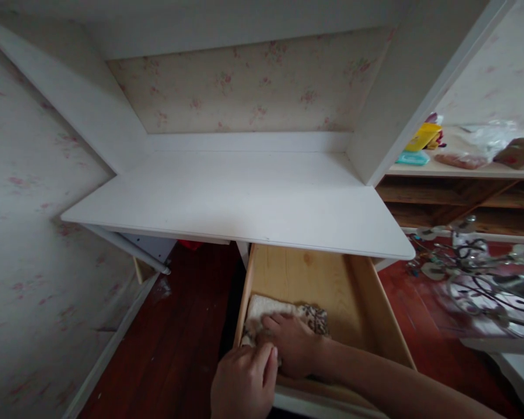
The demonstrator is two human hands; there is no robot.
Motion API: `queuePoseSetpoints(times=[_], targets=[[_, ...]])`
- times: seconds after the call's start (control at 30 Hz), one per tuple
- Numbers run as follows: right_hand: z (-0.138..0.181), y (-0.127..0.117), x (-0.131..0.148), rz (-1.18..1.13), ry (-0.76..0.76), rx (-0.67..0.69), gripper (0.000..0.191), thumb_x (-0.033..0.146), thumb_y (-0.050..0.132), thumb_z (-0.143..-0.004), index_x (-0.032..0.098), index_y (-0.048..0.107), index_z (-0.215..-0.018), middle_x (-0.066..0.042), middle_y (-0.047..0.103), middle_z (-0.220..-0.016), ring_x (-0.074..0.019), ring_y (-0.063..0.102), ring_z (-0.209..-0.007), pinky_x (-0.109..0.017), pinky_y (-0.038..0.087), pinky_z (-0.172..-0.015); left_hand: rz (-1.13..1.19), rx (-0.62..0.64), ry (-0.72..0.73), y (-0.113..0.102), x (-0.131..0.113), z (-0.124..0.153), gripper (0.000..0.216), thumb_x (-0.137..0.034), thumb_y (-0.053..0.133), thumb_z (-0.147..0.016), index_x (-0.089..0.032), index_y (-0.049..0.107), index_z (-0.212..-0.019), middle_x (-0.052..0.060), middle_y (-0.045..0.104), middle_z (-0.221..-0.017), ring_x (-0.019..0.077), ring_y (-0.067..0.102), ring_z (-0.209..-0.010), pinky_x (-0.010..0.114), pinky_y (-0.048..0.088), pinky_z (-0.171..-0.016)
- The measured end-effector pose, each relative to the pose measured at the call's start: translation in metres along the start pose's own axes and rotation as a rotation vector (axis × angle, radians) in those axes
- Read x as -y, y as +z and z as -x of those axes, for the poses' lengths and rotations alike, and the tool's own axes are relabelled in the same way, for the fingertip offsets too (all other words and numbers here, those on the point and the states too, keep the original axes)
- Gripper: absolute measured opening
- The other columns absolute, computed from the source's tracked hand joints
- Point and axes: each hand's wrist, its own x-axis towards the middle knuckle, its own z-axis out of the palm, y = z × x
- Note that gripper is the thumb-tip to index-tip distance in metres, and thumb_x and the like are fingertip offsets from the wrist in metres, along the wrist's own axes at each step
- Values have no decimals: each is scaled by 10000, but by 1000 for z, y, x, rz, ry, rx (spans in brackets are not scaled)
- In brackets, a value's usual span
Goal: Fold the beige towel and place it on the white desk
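A wooden drawer (378, 317) stands pulled out from under the white desk top (244, 203). Inside it, at the front left, lies a folded cream cloth (259, 306) with a brown patterned part. My right hand (290, 344) rests on top of this cloth, its fingers lying across it and pointing left. My left hand (244, 381) is just in front of the right one, at the drawer's front edge. Its fingers are curled, and they seem to grip that front edge. The front of the drawer is mostly hidden by both hands.
The back half of the drawer shows bare wood. A flowered wall (30, 244) closes the left side. Red-brown floor (170, 343) lies below. To the right are a shelf with a yellow item (423, 137), bags, and a metal wire stand (484, 279).
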Motion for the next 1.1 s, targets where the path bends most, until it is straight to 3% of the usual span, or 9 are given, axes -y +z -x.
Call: queuePoseSetpoints(times=[0.1,0.23,0.37,0.5,0.73,0.87,1.0,1.1], targets=[[-7,10,0,38,-8,-124,279,415,581,-882,204,658,-1048,-108,587,-1205,-305,507,-1112,-474,399,-969,4,-14,22,1,1,0,246,-192,457,-922,-248,587,-721,-14,636,-595,145,619,-559,254,413,-546],[-8,27,-14,52,71,-131,379,367,503,-953,269,555,-1315,-77,433,-1490,-348,350,-1331,-631,233,-1091,20,0,29,3,1,-1,242,-198,449,-923,-251,599,-740,-15,657,-611,148,629,-558,260,404,-534],[-25,33,-38,110,242,-74,601,260,529,-905,275,385,-1488,-52,173,-1617,-374,151,-1443,-749,105,-1079,-23,-7,-12,5,-1,-1,276,-200,451,-923,-252,591,-692,-26,640,-568,154,625,-530,278,393,-528],[-51,27,-59,186,351,-100,704,252,527,-877,205,287,-1537,-52,92,-1623,-373,43,-1463,-808,21,-1041,-47,-4,-43,8,-2,0,305,-217,437,-937,-260,593,-678,-37,632,-553,162,619,-509,284,387,-523],[-83,3,-90,174,552,-139,581,209,390,-943,250,335,-1520,-3,46,-1626,-368,0,-1467,-845,104,-996,-65,27,-61,11,-2,-2,325,-228,433,-937,-255,610,-666,-25,644,-551,160,626,-507,264,389,-527],[-92,-3,-105,169,567,-118,578,132,346,-946,317,380,-1492,34,76,-1621,-347,48,-1469,-844,158,-984,-77,42,-67,8,-2,-7,335,-245,423,-950,-258,627,-685,-23,654,-564,162,631,-517,267,385,-527],[-83,-5,-116,193,545,-107,709,37,328,-902,345,255,-1537,32,129,-1617,-317,86,-1469,-824,197,-996,-98,47,-63,5,-3,-10,335,-253,432,-954,-256,622,-678,-23,652,-562,154,622,-512,265,363,-516],[-58,-6,-123,209,543,-64,784,-16,322,-861,367,232,-1539,49,137,-1613,-323,106,-1466,-813,248,-985,-92,49,-70,3,-3,-9,345,-253,434,-958,-264,607,-660,-34,647,-568,159,618,-515,279,362,-516]])
